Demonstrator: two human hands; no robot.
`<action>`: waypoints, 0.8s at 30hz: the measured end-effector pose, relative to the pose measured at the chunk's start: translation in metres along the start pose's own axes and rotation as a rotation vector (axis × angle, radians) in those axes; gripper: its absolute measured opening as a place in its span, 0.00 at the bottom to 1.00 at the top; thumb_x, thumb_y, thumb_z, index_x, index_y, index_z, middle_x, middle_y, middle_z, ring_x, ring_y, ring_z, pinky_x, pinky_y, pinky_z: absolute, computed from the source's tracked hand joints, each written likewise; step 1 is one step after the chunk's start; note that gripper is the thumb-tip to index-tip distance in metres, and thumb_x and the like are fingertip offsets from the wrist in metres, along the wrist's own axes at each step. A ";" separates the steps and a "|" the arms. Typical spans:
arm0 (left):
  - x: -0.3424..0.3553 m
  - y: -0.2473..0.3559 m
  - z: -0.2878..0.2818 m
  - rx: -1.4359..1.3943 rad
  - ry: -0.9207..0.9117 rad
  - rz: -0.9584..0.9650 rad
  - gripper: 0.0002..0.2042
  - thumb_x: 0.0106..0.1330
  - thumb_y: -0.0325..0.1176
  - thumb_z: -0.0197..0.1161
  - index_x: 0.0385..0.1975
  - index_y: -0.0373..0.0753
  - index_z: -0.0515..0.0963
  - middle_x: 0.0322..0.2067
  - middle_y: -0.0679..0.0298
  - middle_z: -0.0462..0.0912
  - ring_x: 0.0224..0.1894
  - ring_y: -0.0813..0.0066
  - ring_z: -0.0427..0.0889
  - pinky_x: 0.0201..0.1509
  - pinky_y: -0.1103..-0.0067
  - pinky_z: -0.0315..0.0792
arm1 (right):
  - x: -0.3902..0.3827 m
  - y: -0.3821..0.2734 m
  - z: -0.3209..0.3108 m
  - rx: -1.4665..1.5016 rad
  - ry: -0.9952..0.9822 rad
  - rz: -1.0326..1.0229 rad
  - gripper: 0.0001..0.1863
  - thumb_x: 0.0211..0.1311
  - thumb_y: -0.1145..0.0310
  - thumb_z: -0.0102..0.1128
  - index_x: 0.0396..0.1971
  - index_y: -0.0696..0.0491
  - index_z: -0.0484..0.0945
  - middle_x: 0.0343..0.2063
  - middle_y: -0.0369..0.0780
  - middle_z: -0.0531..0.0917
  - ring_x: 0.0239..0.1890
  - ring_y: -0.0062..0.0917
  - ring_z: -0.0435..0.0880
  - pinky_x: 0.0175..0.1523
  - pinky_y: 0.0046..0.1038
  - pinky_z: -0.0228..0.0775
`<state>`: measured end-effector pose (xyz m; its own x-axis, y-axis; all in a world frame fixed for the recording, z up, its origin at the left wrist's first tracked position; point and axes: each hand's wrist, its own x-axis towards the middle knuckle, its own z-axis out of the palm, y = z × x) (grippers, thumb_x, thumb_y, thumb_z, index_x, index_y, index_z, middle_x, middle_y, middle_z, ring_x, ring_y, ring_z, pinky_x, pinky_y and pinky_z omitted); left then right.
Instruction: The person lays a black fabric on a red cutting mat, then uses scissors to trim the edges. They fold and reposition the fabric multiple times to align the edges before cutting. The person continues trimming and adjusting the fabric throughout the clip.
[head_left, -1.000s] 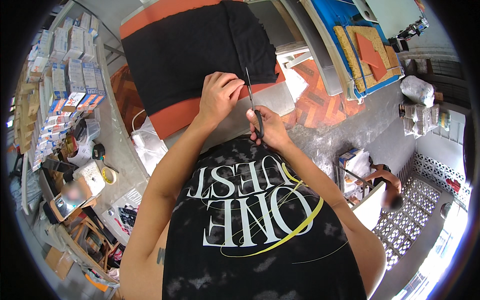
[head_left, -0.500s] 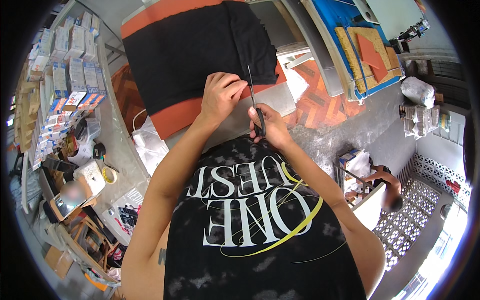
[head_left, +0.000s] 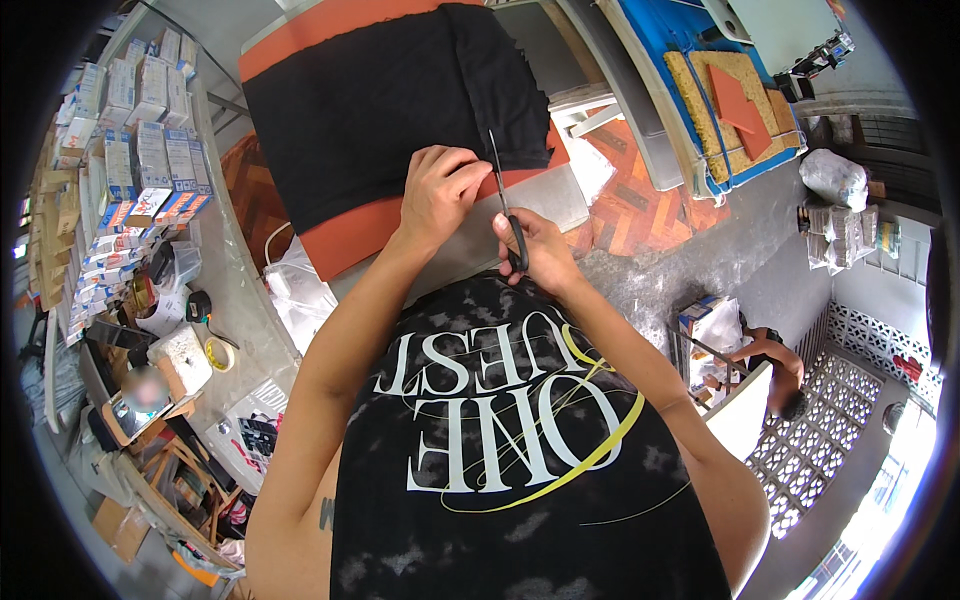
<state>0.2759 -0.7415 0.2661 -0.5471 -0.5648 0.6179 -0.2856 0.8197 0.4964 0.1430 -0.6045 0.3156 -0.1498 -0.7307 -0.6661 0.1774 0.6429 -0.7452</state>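
A black cloth (head_left: 360,110) lies on an orange mat (head_left: 325,245) over a grey table top (head_left: 555,205); a folded seam or strip runs along its right part. My left hand (head_left: 440,195) is closed at the cloth's near edge, thumb and forefinger pinched on it. My right hand (head_left: 545,245) grips black-handled scissors (head_left: 516,240), whose long blades point away from me and reach onto the cloth just right of my left fingertips.
Stacked boxes (head_left: 150,165) and a cluttered bench (head_left: 235,385) stand left. A blue padded board (head_left: 715,170) with cork and orange sheets is back right. Bundles (head_left: 835,185) lie right. Another person (head_left: 775,360) works at lower right beside a white panel (head_left: 745,410).
Both hands and the scissors shifted slightly right, then back a little toward the left. The grips look the same, and the cloth stays on the mat.
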 end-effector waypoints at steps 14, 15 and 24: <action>0.001 0.000 0.001 0.002 -0.022 -0.010 0.06 0.56 0.27 0.71 0.33 0.43 0.85 0.34 0.70 0.84 0.38 0.68 0.81 0.49 0.69 0.71 | -0.006 -0.005 -0.003 -0.141 0.018 0.051 0.25 0.69 0.49 0.64 0.47 0.58 0.78 0.19 0.34 0.77 0.16 0.16 0.78 0.16 0.19 0.66; 0.001 0.000 0.001 0.002 -0.023 -0.011 0.06 0.56 0.27 0.71 0.33 0.43 0.85 0.34 0.70 0.84 0.38 0.68 0.81 0.49 0.69 0.71 | -0.006 -0.003 -0.003 -0.101 0.002 0.044 0.25 0.69 0.48 0.63 0.47 0.57 0.78 0.20 0.34 0.77 0.17 0.17 0.78 0.16 0.19 0.66; 0.000 -0.002 -0.002 -0.063 -0.019 -0.033 0.07 0.55 0.25 0.71 0.33 0.41 0.85 0.35 0.68 0.85 0.38 0.66 0.82 0.49 0.69 0.71 | 0.004 -0.002 -0.008 0.071 -0.084 0.016 0.29 0.69 0.41 0.60 0.46 0.56 0.76 0.22 0.36 0.78 0.19 0.20 0.80 0.20 0.21 0.70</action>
<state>0.2781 -0.7428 0.2664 -0.5534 -0.5891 0.5888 -0.2539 0.7926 0.5543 0.1346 -0.6068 0.3147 -0.0651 -0.7391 -0.6705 0.2482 0.6388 -0.7282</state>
